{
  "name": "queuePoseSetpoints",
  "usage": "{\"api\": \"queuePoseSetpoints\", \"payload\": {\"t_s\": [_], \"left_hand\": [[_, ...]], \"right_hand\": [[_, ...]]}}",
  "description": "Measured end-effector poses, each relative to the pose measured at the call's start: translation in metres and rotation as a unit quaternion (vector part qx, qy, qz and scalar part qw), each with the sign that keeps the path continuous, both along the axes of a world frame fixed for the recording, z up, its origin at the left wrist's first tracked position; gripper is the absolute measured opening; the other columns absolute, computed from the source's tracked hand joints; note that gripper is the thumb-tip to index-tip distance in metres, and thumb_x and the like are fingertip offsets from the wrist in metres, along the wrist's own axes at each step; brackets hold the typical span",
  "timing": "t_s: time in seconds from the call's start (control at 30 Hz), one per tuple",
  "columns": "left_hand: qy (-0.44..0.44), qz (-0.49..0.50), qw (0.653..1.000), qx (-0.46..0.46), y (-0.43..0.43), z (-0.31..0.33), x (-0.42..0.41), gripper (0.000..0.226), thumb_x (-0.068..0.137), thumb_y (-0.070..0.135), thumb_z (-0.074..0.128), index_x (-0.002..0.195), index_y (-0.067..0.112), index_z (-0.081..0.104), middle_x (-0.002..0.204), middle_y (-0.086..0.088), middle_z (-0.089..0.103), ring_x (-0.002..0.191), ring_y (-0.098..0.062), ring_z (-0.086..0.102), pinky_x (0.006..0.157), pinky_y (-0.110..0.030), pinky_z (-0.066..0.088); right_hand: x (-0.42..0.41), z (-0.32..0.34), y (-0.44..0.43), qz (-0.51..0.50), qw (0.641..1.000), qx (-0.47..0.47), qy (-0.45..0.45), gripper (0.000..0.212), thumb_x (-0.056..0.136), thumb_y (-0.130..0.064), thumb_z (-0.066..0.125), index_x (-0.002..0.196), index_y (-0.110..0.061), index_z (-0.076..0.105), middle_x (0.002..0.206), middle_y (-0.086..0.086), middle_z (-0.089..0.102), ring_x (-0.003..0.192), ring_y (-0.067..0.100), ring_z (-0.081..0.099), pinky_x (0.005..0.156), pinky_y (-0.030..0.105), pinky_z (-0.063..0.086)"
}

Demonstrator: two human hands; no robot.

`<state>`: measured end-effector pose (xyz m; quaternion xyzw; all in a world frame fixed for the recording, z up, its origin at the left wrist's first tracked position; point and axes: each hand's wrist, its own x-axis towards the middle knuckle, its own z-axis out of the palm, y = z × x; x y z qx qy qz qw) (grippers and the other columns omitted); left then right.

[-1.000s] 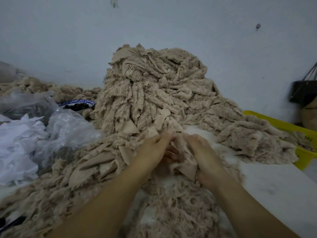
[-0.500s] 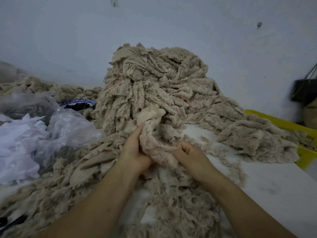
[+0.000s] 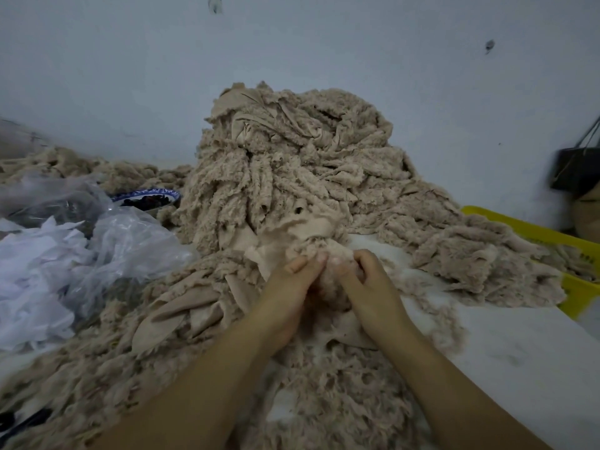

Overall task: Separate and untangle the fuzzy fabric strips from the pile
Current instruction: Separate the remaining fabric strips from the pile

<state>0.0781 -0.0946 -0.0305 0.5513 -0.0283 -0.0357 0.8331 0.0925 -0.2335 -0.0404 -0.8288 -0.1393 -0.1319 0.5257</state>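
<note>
Fluff bunches between my 2 hands: left hand (image 3: 289, 287) and right hand (image 3: 367, 284) both pinch 1 fuzzy strip (image 3: 311, 250), fingers (image 3: 297, 264) curled, thumbs nearly touching. A moment ago my left reached higher and flat against the cloth; now the hands have closed together, so I judge 1 tangle is being picked apart. The pile (image 3: 292, 164) rises just beyond my fingers, tabletop (image 3: 519, 352) off to their right. Under my palms the strip's run is hidden.
</note>
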Motion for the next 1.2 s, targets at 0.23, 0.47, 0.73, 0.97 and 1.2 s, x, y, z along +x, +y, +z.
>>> {"api": "queuePoseSetpoints", "payload": {"t_s": [0.23, 0.47, 0.73, 0.97, 1.2], "left_hand": [[0.019, 0.032, 0.993, 0.111, -0.008, -0.003, 0.001, 0.018, 0.097, 0.022, 0.062, 0.092, 0.010, 0.073, 0.079, -0.007, 0.068, 0.057, -0.012, 0.055, 0.050, -0.021, 0.046], [0.114, 0.026, 0.980, -0.160, -0.008, 0.000, 0.007, 0.011, 0.098, -0.002, 0.052, 0.093, -0.004, 0.062, 0.083, -0.011, 0.064, 0.071, -0.016, 0.064, 0.059, -0.023, 0.058], [0.046, -0.068, 0.997, -0.014, -0.010, 0.000, 0.002, 0.037, 0.092, 0.008, 0.067, 0.124, -0.007, 0.056, 0.110, -0.017, 0.072, 0.102, -0.024, 0.070, 0.091, -0.031, 0.055], [0.022, -0.013, 0.988, 0.154, -0.009, 0.002, -0.002, 0.013, 0.088, -0.002, 0.057, 0.098, 0.006, 0.059, 0.082, -0.008, 0.063, 0.080, -0.019, 0.060, 0.076, -0.036, 0.050], [0.142, 0.034, 0.989, -0.036, -0.001, 0.004, 0.003, 0.050, 0.092, -0.010, 0.045, 0.056, 0.015, 0.069, 0.052, 0.000, 0.055, 0.043, -0.007, 0.048, 0.038, -0.018, 0.045]], "right_hand": [[0.006, 0.000, 0.001, -0.063, 0.987, 0.146, 0.041, 0.032, 0.104, -0.041, 0.040, 0.087, -0.026, 0.063, 0.088, -0.005, 0.068, 0.086, 0.012, 0.064, 0.075, 0.030, 0.050], [0.007, 0.000, 0.004, -0.045, 0.984, 0.156, 0.073, 0.039, 0.103, -0.044, 0.039, 0.084, -0.024, 0.066, 0.081, -0.007, 0.068, 0.076, -0.011, 0.062, 0.061, 0.011, 0.047], [0.006, -0.006, 0.003, -0.003, 0.989, 0.133, 0.062, 0.040, 0.102, -0.050, 0.039, 0.080, -0.036, 0.069, 0.084, -0.015, 0.073, 0.078, -0.003, 0.067, 0.065, 0.011, 0.050], [0.003, -0.006, 0.005, -0.025, 0.995, 0.085, 0.038, 0.055, 0.092, -0.064, 0.037, 0.070, -0.015, 0.051, 0.055, -0.006, 0.047, 0.051, 0.003, 0.044, 0.049, 0.014, 0.037], [0.006, -0.003, 0.002, -0.050, 0.993, 0.100, 0.036, 0.051, 0.100, -0.052, 0.039, 0.058, -0.022, 0.037, 0.043, -0.017, 0.039, 0.042, 0.000, 0.038, 0.043, 0.012, 0.031]]}}
